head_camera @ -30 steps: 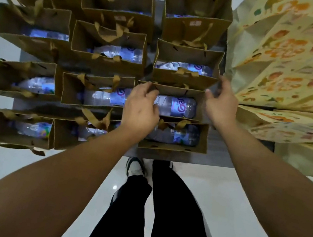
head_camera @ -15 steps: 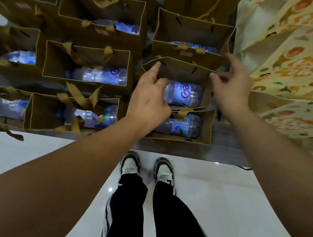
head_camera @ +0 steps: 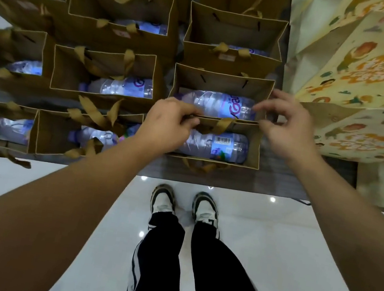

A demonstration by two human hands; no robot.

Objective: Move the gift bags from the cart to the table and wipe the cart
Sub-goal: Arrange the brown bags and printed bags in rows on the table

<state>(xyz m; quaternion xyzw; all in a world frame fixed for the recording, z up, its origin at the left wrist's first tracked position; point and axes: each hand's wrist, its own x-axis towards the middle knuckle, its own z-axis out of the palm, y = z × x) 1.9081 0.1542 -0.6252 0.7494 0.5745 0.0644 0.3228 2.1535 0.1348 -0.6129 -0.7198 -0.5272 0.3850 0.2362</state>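
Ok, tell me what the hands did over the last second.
The left hand shifted from inside the second bag to its near rim and now pinches it by the ribbon handle. The right hand came round to the bag's right corner, fingers at the rim. The bags stay put, bottles inside.

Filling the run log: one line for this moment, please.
stage: arranging brown gift bag | left hand: pinching its near rim | right hand: at its right corner, grip unclear
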